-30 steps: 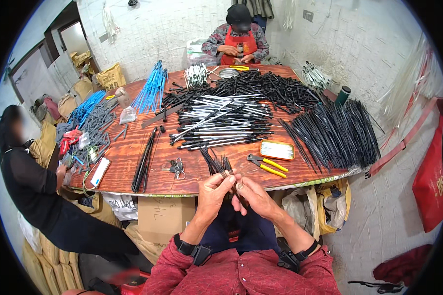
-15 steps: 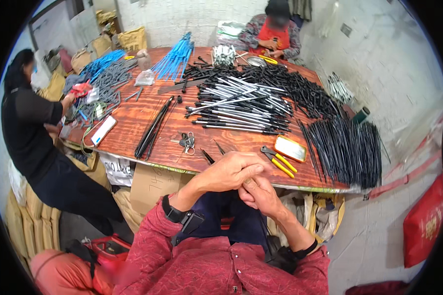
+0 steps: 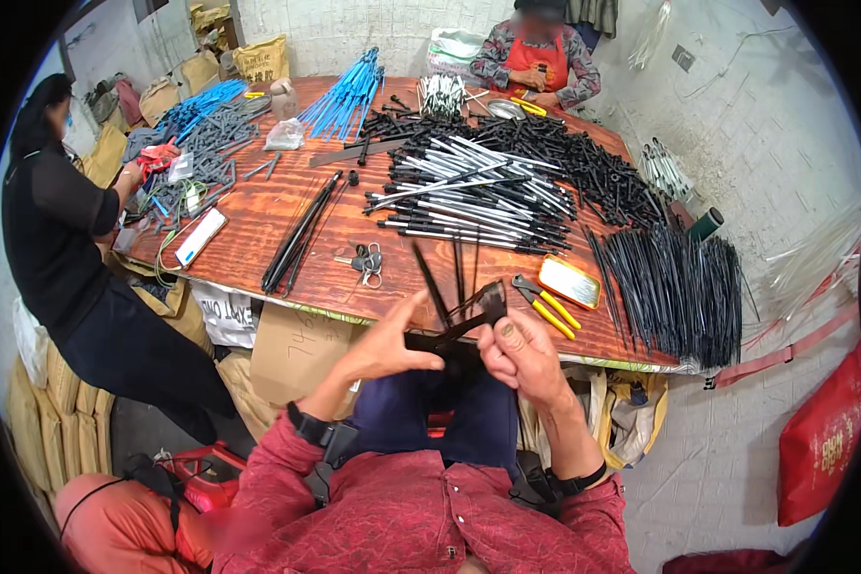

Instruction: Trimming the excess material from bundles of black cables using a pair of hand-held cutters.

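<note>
A dark, flat black strip (image 3: 483,320) is in front of me at the table's near edge, one end at my right hand. My right hand (image 3: 528,362) is closed, thumb and curled fingers pinching that end. On the other side my left hand (image 3: 387,346) is open, thumb and fingers spread beside the strip; whether it touches cannot be seen. Thin black rods (image 3: 429,282) stick up behind the strip, partly hidden by it. Pliers with yellow handles (image 3: 552,314) and a yellow-rimmed tray (image 3: 569,281) lie just beyond my right hand.
Silver-and-black rods (image 3: 478,191) are heaped mid-table, with black parts (image 3: 584,167) behind. Black strands (image 3: 679,297) lie right; keys (image 3: 364,263), black rods (image 3: 301,234) and a white phone-like object (image 3: 202,237) lie left. One person (image 3: 62,220) stands left; another (image 3: 540,62) sits opposite.
My hands were clasped together; now they are apart, the left open and the right pinching the black strip. The black strip and upright rods have come into sight between them.
</note>
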Demonstrator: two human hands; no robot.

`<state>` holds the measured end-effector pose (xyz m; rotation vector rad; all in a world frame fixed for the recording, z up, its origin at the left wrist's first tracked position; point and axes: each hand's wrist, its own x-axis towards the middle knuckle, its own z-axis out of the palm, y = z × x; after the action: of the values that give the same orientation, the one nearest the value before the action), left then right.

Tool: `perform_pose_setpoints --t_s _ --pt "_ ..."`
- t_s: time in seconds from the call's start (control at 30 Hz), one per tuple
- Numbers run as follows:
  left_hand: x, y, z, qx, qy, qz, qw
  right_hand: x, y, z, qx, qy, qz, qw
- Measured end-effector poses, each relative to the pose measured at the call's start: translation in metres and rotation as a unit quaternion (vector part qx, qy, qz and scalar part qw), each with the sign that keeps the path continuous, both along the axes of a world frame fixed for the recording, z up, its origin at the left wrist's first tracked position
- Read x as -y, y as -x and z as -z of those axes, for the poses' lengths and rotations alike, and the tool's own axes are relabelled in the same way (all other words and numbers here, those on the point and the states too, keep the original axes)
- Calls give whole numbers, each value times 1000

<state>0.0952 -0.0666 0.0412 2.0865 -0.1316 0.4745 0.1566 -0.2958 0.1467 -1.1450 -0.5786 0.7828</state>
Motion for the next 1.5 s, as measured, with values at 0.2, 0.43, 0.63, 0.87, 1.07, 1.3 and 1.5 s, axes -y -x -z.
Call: perform_pose_setpoints --t_s 0.2,0.43,0.63,0.87,1.07,1.3,1.5 --pt "57 -30 -28 -25 102 167 980 10 7 -2 10 -32 2 999" --pt "7 -123 -10 98 -185 92 974 -6 20 38 102 -5 131 986" --pt "26 -80 4 -197 20 293 935 7 21 88 101 -23 187 977" --pt "6 -67 19 -122 223 373 893 15 31 102 78 -42 175 981" --pt "13 -74 5 -161 249 342 892 9 38 113 120 11 134 984" --pt "8 -82 -16 -273 207 351 871 -1 45 136 187 66 91 976" --pt "9 -100 17 -159 139 319 924 -5 42 162 174 58 105 977"
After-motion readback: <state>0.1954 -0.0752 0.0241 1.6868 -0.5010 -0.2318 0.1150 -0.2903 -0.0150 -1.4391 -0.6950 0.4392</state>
